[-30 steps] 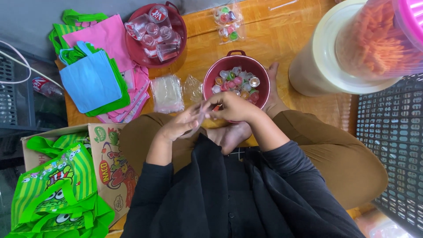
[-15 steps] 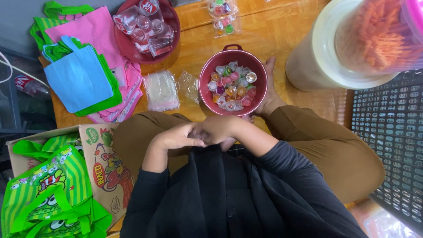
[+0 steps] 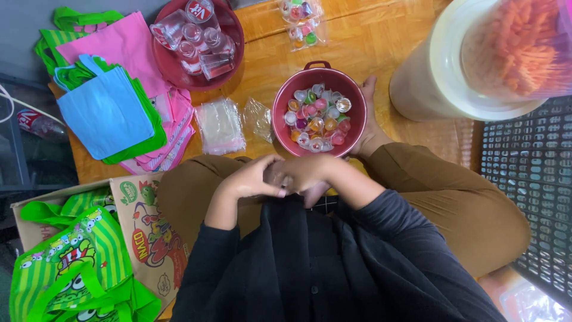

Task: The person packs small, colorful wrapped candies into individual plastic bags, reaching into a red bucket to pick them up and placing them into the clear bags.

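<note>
1. Hands first: the left hand (image 3: 250, 179) and the right hand (image 3: 301, 174) are pressed together over the lap, fingers curled and touching; whether anything lies between them cannot be told.
2. Dark, soft sleeves and brown trousers frame them; the person sits cross-legged on a warm wooden floor (image 3: 381, 53) with visible plank grain, a bare foot beside the bowl.
3. Just beyond the hands stands a round maroon plastic bowl (image 3: 285, 101) with a small handle, filled with small glossy jelly cups in many colours.
4. Left of it lie thin clear plastic bags (image 3: 219, 125), crinkled and flat.
5. Farther left is a stack of fabric tote bags (image 3: 107, 110) in blue, pink and green; a cardboard box (image 3: 149, 238) with striped green bags sits nearest at the lower left.
6. Far off, a second maroon bowl (image 3: 229, 24) holds clear sealed cups, and a large cream tub (image 3: 429, 83) stands at the right by a black grid mat (image 3: 530, 197).
7. Compared with a second ago, the hands have drawn back from the bowl's rim toward the body.
</note>
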